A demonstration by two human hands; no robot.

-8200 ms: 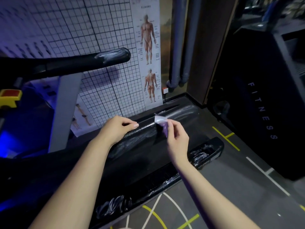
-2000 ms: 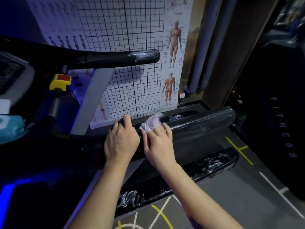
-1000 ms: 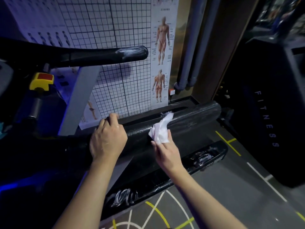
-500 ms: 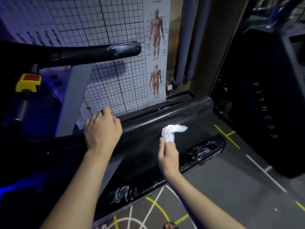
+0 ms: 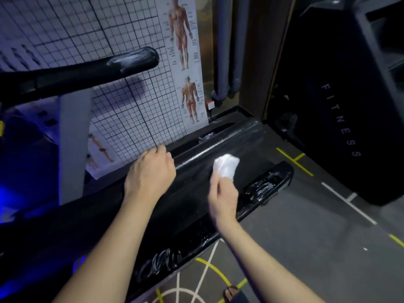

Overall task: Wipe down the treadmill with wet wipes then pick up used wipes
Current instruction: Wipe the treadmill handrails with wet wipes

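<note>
Head view: L hand (image 5: 150, 173) planted on far edge of black textured treadmill deck (image 5: 192, 200), fingers curled over it. R hand (image 5: 223, 193) pinching crumpled white wet wipe (image 5: 226, 166) at fingertips, wipe against deck surface just right of L hand; some blur here. Black side rail w/ glossy plastic wrap (image 5: 266, 185) beside R wrist. Black padded handrail (image 5: 91, 68) up left. Anatomy poster (image 5: 185, 62) on gridded wall behind. Dark cabinet marked FITNESS (image 5: 341, 119) at right.

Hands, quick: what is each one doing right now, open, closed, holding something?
Left hand: fingers curled over the treadmill's far side rail, gripping it.
Right hand: holds a bunched wet wipe.
</note>
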